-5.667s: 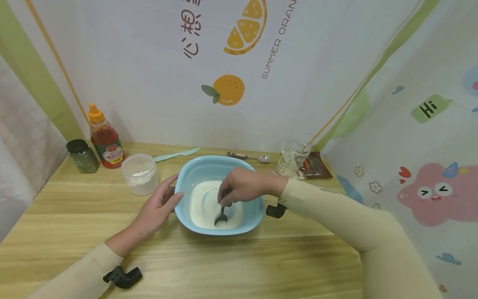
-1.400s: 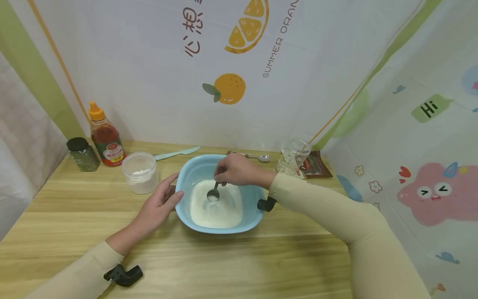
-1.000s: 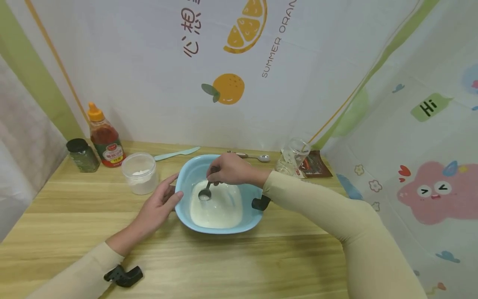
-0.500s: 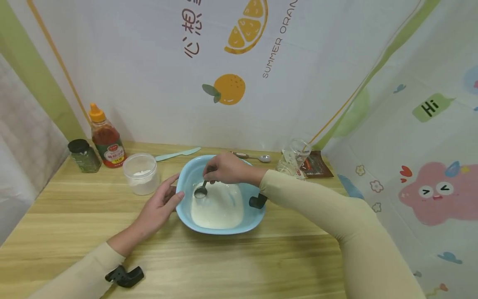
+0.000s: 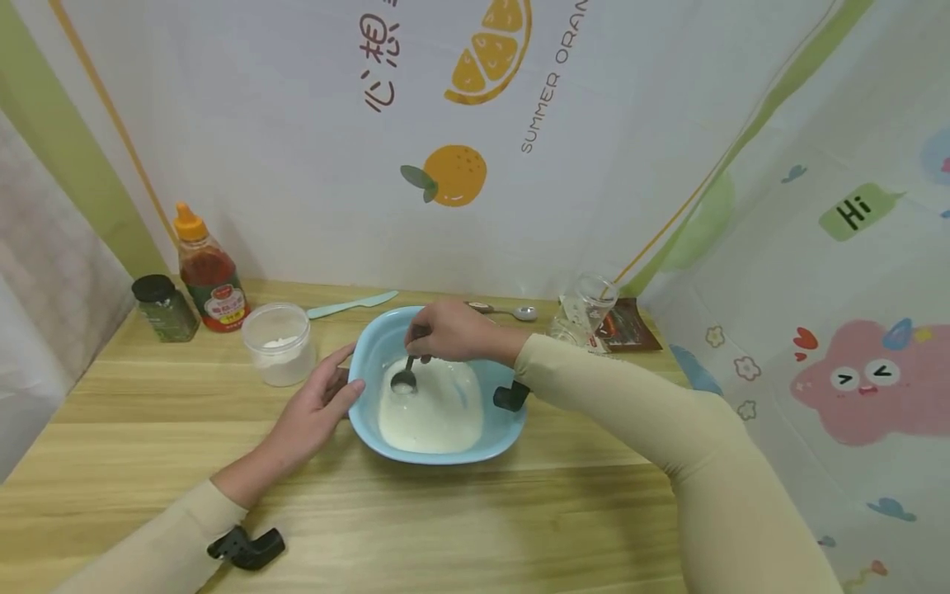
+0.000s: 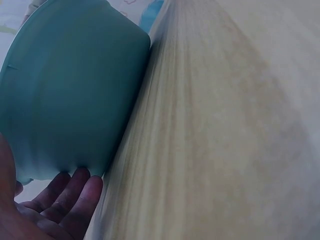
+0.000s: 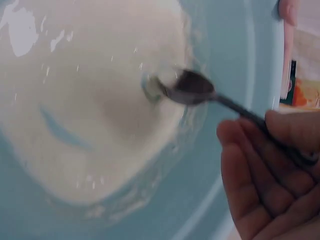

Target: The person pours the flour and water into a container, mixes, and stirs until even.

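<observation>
A light blue plastic basin (image 5: pixel 438 459) stands on the table with a pool of white batter-like liquid (image 5: pixel 438 421) in its bottom. My left hand (image 5: pixel 315 404) holds the basin's left side, thumb over the rim; in the left wrist view its fingertips (image 6: pixel 92 187) press the outer wall. My right hand (image 5: pixel 456 332) reaches over the far rim and pinches the handle of a small dark spoon (image 5: pixel 404 379). The spoon's bowl dips into the liquid near the left. In the right wrist view a streak of blue bottom shows through the liquid.
Left of the basin stand a clear tub (image 5: pixel 279 346) of white powder, a red sauce bottle (image 5: pixel 211 276) and a dark-lidded jar (image 5: pixel 165 309). Behind lie a pale blue knife (image 5: pixel 352 305) and another spoon (image 5: pixel 523 313). A clear cup (image 5: pixel 582 313) and brown packet (image 5: pixel 629 326) are right.
My right hand has carried the spoon from the near part of the liquid to its far left, with small shifts there lately. My left hand stays on the basin.
</observation>
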The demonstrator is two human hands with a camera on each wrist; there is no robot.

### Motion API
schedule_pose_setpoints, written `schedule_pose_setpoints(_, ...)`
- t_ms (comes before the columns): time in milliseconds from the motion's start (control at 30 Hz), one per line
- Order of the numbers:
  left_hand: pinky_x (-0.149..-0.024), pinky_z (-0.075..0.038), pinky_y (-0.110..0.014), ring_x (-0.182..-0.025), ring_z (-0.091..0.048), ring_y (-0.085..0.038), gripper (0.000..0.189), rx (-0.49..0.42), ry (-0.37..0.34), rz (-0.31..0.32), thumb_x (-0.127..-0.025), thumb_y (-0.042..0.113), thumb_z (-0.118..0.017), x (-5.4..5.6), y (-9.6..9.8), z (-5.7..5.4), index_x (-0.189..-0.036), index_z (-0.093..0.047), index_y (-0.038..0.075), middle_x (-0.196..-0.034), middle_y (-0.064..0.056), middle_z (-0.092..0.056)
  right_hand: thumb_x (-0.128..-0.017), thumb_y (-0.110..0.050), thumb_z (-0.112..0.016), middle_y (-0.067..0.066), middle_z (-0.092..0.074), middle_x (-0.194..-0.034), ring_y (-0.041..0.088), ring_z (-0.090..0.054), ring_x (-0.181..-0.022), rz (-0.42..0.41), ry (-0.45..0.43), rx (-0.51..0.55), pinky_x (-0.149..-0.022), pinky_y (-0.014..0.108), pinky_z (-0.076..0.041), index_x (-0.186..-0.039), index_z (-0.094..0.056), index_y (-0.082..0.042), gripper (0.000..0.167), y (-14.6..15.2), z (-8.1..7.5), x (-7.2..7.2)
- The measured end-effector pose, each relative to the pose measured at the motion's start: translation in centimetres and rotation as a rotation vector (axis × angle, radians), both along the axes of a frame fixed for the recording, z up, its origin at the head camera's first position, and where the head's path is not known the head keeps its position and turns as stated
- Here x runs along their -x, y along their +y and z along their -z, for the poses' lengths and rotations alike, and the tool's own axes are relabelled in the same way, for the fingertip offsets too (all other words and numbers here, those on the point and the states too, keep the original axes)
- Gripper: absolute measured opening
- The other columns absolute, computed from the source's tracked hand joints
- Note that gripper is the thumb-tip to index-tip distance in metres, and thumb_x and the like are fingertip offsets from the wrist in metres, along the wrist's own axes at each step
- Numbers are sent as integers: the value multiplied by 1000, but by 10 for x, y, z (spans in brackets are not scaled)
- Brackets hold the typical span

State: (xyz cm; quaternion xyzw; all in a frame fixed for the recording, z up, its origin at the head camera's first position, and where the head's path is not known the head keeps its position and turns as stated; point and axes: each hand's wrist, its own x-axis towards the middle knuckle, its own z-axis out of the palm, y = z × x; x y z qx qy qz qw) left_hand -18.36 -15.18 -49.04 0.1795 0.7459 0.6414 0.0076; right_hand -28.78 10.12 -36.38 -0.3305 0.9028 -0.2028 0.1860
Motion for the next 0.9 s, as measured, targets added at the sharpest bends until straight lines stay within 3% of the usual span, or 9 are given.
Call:
schedule_pose_setpoints(167, -85, -68, -32, -115, -74, -40, 62, 0, 15, 0, -119, 18, -55, 1, 0, 0, -176, -29, 10, -134, -31, -67, -108, -17, -71, 2, -81, -87, 15, -75, -78, 59, 102, -39, -68, 27, -55, -105, -83, -8, 15, 16, -4, 4)
schedule_pose_setpoints(367, -86, -68, -31, -116, -74, -41, 63, 14, 16, -12, -120, 20, -54, 1, -2, -2, -176, -28, 10, -134, -30, -67, -109, -16, -73, -5, -81, -86, 24, -80, -90, -54, -46, -47, -72, 28, -58, -104, -82, -12, 11, 18, -7, -9)
schedule_pose_setpoints(467, -86, -68, -31, -116, -73, -41, 62, 15, 16, -22, -120, 20, -54, 1, -2, -1, -176, -29, 10, -134, -30, -67, -109, -19, -73, -5, -82, -92, 23, -80, -95, -92, -77, -15, -77, 28, -59, -107, -81, -14, 11, 8, -4, -13)
schedule_pose_setpoints(633, -86, -68, -31, -117, -72, -47, 62, 0, 21, -13, -120, 18, -54, 1, -1, 2, -175, -28, 8, -135, -32, -66, -110, -17, -71, 0, -82, -93, 25, -81, -93, 16, -6, 20, -75, 26, -59, -109, -82, -9, 13, 4, 0, -11)
schedule_pose_setpoints(733, -86, -68, -32, -117, -72, -48, 62, -7, 27, -8, -120, 17, -54, 1, 1, 3, -175, -28, 8, -135, -33, -66, -109, -16, -71, -1, -80, -87, 25, -81, -88, 73, 48, -22, -69, 25, -56, -107, -82, -9, 14, 10, -1, -8)
schedule_pose_setpoints(800, -85, -68, -32, -117, -73, -46, 62, -6, 31, -8, -119, 17, -54, 1, 1, 3, -175, -29, 8, -135, -32, -67, -108, -14, -72, -3, -79, -84, 26, -80, -87, 74, 33, -38, -67, 26, -56, -103, -82, -9, 12, 15, -2, -8)
schedule_pose_setpoints(900, -85, -68, -31, -115, -74, -41, 62, 3, 33, -16, -119, 18, -54, 0, 2, 3, -175, -29, 10, -134, -31, -68, -108, -14, -74, -5, -79, -84, 25, -81, -89, 5, -47, -30, -70, 27, -58, -101, -82, -11, 11, 19, -1, -11)
